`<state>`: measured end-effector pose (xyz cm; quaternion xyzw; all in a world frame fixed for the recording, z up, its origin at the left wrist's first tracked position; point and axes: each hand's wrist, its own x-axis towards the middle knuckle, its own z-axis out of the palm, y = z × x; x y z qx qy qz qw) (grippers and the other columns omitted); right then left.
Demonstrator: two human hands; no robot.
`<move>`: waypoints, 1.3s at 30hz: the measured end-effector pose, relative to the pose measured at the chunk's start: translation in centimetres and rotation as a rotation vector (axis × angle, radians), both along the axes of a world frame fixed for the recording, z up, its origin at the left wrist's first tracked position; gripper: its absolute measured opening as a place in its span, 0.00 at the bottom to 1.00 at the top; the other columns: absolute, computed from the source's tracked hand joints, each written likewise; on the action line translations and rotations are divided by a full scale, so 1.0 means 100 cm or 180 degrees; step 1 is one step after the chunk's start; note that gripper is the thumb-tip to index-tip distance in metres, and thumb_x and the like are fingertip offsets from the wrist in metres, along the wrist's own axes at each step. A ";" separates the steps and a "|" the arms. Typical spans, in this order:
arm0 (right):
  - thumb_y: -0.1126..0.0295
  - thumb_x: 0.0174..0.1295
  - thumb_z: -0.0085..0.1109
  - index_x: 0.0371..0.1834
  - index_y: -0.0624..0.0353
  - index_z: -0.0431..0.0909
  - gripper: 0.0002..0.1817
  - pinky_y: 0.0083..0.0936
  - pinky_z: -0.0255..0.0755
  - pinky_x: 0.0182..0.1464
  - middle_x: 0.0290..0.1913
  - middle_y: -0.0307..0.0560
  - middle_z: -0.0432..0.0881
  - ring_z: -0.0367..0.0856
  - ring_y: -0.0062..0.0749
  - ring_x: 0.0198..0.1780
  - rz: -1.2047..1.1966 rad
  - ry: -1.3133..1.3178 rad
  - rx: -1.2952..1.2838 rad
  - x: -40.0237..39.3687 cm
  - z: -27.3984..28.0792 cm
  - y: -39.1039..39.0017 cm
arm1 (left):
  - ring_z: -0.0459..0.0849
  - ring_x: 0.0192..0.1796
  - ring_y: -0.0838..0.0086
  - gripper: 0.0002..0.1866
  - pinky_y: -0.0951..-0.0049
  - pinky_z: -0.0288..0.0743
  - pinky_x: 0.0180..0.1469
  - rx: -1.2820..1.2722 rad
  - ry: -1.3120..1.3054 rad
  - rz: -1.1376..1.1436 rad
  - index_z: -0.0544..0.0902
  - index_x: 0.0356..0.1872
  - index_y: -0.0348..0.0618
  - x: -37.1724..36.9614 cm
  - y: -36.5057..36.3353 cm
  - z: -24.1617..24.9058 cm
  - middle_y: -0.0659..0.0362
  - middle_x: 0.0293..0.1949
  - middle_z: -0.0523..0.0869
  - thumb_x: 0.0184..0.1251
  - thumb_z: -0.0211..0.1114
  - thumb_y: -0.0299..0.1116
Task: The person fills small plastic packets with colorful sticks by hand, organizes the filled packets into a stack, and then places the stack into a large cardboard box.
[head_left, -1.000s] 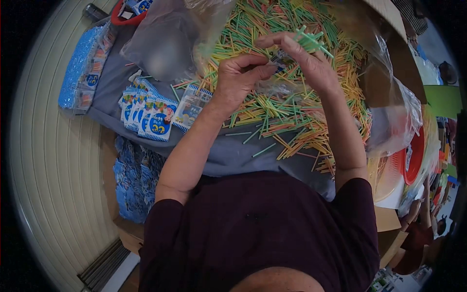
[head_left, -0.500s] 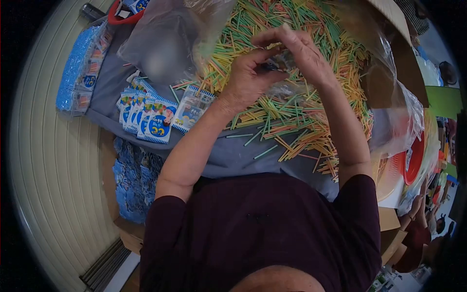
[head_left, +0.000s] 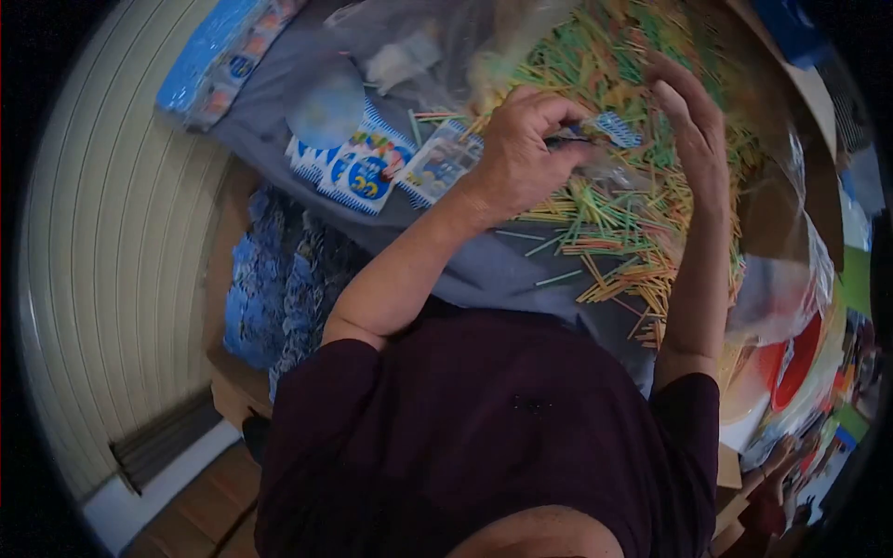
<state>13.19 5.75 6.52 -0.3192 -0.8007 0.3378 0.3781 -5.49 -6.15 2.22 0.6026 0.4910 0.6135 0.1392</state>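
A small packet (head_left: 618, 130) with a blue-and-white striped end sticks out beyond the fingertips of my left hand (head_left: 535, 144), which pinches it over the pile of sticks. Something dark also shows between that thumb and forefinger, too small to make out. To the right, my right hand (head_left: 696, 135) is raised apart from the packet, its fingers stretched out and holding nothing. Beneath both hands lies a heap of thin coloured sticks (head_left: 605, 237) in green, yellow and orange. Printed packets (head_left: 367, 177) overlap to the left, and a see-through-fronted packet (head_left: 442, 163) lies beside my left wrist.
A clear bag of packets (head_left: 219, 79) lies at the far left. Blue packets fill a box (head_left: 256, 288) below the grey cloth (head_left: 493, 265). Clear plastic (head_left: 800, 251) and a red basket (head_left: 800, 363) are on the right. Another person's arm (head_left: 777, 456) shows at lower right.
My view has shifted, so the table items appear farther right. My right hand has moved away from my left hand, and the packet's striped end now shows in my left fingers.
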 end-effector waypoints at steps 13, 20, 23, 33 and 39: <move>0.71 0.57 0.66 0.56 0.48 0.82 0.21 0.53 0.64 0.63 0.65 0.51 0.73 0.66 0.48 0.68 -0.0792 -0.2147 0.1487 0.052 -0.054 -0.016 | 0.77 0.51 0.58 0.22 0.52 0.70 0.50 -0.1698 0.2241 0.2168 0.84 0.51 0.45 -0.133 -0.117 -0.050 0.56 0.44 0.84 0.56 0.74 0.41; 0.76 0.55 0.62 0.68 0.32 0.73 0.35 0.60 0.54 0.69 0.73 0.53 0.62 0.57 0.49 0.75 -0.0557 -0.3019 0.2082 0.052 -0.044 -0.005 | 0.75 0.52 0.56 0.25 0.54 0.68 0.53 -0.1259 0.2758 0.2452 0.82 0.55 0.48 -0.115 -0.114 -0.032 0.56 0.46 0.80 0.56 0.75 0.42; 0.79 0.51 0.63 0.71 0.31 0.69 0.41 0.57 0.49 0.72 0.75 0.50 0.59 0.55 0.48 0.77 -0.0325 -0.3056 0.2598 0.039 -0.052 0.015 | 0.75 0.52 0.57 0.24 0.55 0.68 0.53 -0.1083 0.2816 0.2022 0.83 0.53 0.47 -0.083 -0.101 -0.011 0.56 0.45 0.79 0.54 0.75 0.41; 0.77 0.52 0.60 0.53 0.45 0.80 0.23 0.57 0.49 0.73 0.76 0.52 0.58 0.54 0.48 0.77 0.0582 -0.2829 0.2537 0.016 -0.061 0.032 | 0.78 0.43 0.60 0.12 0.63 0.75 0.43 -0.1269 0.3073 0.1208 0.85 0.42 0.37 -0.046 -0.083 -0.030 0.56 0.39 0.79 0.56 0.68 0.31; 0.77 0.50 0.59 0.45 0.56 0.76 0.16 0.56 0.51 0.71 0.65 0.50 0.70 0.62 0.44 0.73 0.0558 -0.2662 0.2662 0.021 -0.058 0.022 | 0.79 0.36 0.60 0.06 0.65 0.76 0.35 -0.0970 0.3215 0.1397 0.84 0.35 0.36 -0.042 -0.078 -0.041 0.54 0.33 0.79 0.58 0.63 0.24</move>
